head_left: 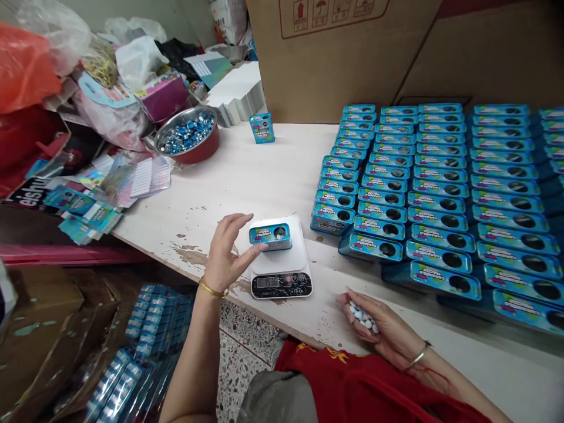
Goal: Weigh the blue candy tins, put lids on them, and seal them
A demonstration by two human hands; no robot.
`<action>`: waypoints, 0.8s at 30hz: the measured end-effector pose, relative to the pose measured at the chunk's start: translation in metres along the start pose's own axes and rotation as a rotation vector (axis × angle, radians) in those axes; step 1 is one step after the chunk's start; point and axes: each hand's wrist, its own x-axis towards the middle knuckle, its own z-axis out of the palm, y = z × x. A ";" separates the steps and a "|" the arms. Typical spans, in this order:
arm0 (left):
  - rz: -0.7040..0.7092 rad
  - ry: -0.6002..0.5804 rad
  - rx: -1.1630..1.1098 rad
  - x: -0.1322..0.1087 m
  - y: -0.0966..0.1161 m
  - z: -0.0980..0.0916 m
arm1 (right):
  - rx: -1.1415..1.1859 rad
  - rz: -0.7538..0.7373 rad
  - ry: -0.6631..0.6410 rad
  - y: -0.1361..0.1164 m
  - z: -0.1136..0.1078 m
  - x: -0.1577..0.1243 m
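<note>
A small blue tin with a round window (270,237) lies on the white platform of a digital scale (281,282), whose black display shows a number near 153.6. My left hand (227,255) is beside the tin, with its fingers apart and one fingertip touching the tin's left end. Near the table's front edge, my right hand (379,323) is cupped around several white round candies (362,318). The candies partly show between its fingers. A gold bangle circles my left wrist, and a thin silver one circles my right.
Close rows of matching blue tins (440,200) cover the right of the white table (247,176). One tin (262,128) stands upright at the back. A steel bowl (207,150) of blue pieces sits among papers and plastic bags at left. Cardboard boxes (343,53) stand behind; packed tins (154,317) lie below left.
</note>
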 end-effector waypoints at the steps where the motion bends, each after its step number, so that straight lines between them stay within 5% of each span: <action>1: 0.018 -0.051 -0.005 0.000 -0.001 0.002 | 0.013 0.007 0.003 0.003 -0.005 -0.001; 7: 0.049 -0.223 -0.108 0.002 -0.008 0.006 | 0.003 -0.032 -0.020 0.008 -0.010 0.002; 16: -0.036 0.042 -0.048 0.000 -0.015 -0.020 | 0.033 -0.032 0.010 0.005 -0.006 0.003; 24: -0.073 0.060 -0.014 -0.003 -0.019 -0.022 | 0.026 -0.010 0.050 0.006 -0.009 0.008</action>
